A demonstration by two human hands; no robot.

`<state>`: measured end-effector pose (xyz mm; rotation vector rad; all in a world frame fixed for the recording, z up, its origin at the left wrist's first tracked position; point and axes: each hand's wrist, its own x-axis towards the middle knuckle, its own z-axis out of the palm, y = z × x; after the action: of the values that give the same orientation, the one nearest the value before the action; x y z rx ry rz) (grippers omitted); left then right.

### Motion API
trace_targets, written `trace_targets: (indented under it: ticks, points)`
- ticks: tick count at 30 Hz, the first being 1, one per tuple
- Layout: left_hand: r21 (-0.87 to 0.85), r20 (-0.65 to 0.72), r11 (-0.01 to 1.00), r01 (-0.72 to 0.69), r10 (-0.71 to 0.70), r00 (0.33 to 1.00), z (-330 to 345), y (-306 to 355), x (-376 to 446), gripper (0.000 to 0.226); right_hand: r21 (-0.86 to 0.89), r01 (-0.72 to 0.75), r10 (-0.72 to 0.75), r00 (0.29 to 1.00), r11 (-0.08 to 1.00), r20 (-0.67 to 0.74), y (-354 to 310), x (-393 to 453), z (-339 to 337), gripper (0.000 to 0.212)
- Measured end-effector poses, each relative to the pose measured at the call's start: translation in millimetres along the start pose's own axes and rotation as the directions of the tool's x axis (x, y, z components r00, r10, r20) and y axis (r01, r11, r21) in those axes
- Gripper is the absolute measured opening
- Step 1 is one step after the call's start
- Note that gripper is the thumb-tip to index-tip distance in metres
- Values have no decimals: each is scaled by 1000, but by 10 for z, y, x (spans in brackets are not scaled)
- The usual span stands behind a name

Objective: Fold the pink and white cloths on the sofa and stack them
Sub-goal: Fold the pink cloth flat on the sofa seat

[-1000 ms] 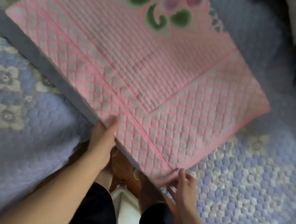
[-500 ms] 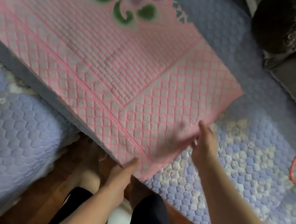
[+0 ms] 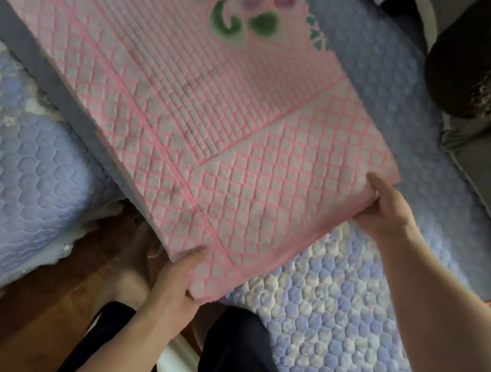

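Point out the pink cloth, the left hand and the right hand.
pink cloth [image 3: 186, 105]: head view, its ribbed middle panel.
left hand [image 3: 178, 284]: head view, back of the hand.
right hand [image 3: 389, 213]: head view, back of the hand.

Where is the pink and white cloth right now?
In the head view the pink and white cloth lies centre-left on the blue quilted sofa cover, its near corners held by the left hand and right hand.
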<state>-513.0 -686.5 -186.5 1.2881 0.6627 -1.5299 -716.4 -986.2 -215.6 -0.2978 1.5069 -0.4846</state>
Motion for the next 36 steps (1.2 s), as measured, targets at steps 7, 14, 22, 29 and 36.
trace_targets:
  ticks: [7,14,22,29,36]
  points:
    - [-27,-220,996,81,-85,972,64,-294,-143,38,-115,21,-33,994,993,-101,-47,233,-196,51]
    - [100,-265,995,-16,42,963,388,-3,-483,23,-502,134,-301,916,854,-266,-377,-488,350,8]
    - [-145,-154,935,-325,303,941,330,1883,-1197,26,-233,344,-377,919,909,-115,-1326,-1269,2106,8]
    - [-267,-122,820,-507,493,862,-109,4036,-801,29,-210,416,-411,909,885,66,-1836,-1055,4429,10]
    - [331,-244,931,-156,244,939,-650,4826,641,25,-916,266,-381,914,301,140,-1080,334,5245,32]
